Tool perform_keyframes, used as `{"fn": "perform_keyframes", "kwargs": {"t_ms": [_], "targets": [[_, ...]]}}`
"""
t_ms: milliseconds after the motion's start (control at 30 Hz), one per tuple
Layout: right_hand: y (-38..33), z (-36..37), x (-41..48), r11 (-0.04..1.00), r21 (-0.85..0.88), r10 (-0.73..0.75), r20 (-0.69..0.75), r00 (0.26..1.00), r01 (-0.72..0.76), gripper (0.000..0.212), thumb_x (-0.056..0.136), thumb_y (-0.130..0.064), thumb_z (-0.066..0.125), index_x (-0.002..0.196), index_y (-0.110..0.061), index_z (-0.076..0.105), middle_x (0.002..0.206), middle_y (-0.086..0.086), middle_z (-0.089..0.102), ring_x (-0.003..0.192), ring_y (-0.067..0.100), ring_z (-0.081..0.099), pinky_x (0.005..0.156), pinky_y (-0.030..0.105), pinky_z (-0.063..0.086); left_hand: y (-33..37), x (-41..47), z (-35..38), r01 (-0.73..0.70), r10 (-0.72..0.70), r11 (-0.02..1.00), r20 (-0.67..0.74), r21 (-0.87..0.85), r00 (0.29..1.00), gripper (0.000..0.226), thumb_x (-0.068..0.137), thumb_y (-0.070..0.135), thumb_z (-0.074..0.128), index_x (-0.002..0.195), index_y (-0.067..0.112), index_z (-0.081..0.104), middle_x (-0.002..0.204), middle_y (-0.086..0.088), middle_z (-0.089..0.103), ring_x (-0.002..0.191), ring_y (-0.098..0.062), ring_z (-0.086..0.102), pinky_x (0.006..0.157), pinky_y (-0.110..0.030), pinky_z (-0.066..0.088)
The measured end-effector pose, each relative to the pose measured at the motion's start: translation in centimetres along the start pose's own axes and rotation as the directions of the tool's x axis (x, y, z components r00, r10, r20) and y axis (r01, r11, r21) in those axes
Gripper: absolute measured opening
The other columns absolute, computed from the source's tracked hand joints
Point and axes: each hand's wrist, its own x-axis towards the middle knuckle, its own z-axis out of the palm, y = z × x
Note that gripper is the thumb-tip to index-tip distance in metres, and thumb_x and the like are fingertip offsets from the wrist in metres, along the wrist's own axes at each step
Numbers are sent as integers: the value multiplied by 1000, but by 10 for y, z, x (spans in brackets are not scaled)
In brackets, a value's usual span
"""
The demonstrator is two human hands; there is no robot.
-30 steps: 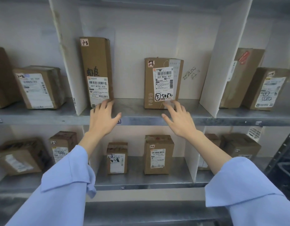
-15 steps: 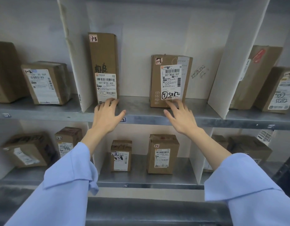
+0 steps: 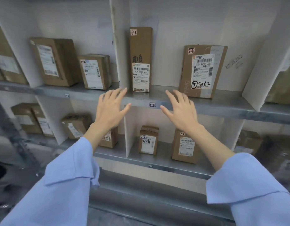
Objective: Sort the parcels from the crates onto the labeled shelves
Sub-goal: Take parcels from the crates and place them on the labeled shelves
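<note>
Two brown parcels stand upright in the compartment marked by the shelf label 1-3 [image 3: 152, 104]: a tall narrow parcel [image 3: 140, 59] on the left and a wider parcel [image 3: 202, 70] with "5082" written on it on the right. My left hand [image 3: 110, 110] hovers with fingers spread just in front of the upper shelf edge [image 3: 222, 107], below and left of the tall parcel. My right hand [image 3: 181, 111] is spread the same way below and left of the wider parcel. Neither hand holds or touches a parcel.
White dividers [image 3: 118, 46] split the metal shelves into compartments. More parcels stand in the compartment to the left [image 3: 95, 71] and on the lower shelf [image 3: 148, 140] [image 3: 185, 146]. Further boxes sit at the far right [image 3: 282, 85]. Light-blue sleeves cover both forearms.
Both hands have drawn back from the two parcels toward the shelf's front edge. The view has swung left, so the shelves now appear shifted to the right.
</note>
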Motion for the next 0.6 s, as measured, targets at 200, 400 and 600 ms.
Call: {"fn": "perform_keyframes", "kwargs": {"t_ms": [200,400,600], "targets": [[-79,15,14,988,51,-147,8,989,147,67,98,-61,34,156,-29,21,162,2,22,147,26,21,116,44,23,-62,-23,-18,104,-106,990,20,98,994,60,99,50,41,153,25,31,157,-1,35,142,-24,30,113,-42,22],[-148,33,42,969,94,-230,16,973,228,65,100,-58,33,157,-30,19,163,2,19,147,24,19,114,43,25,-143,-20,-10,163,-165,980,14,117,986,61,100,51,39,153,25,29,157,-3,34,143,-27,29,113,-44,20],[-220,72,92,973,95,-208,-14,978,209,61,101,-53,34,156,-29,22,163,1,19,147,24,20,112,44,27,-244,10,18,142,-145,987,30,74,989,60,99,50,41,152,23,32,156,-4,36,141,-27,33,113,-42,21]]}}
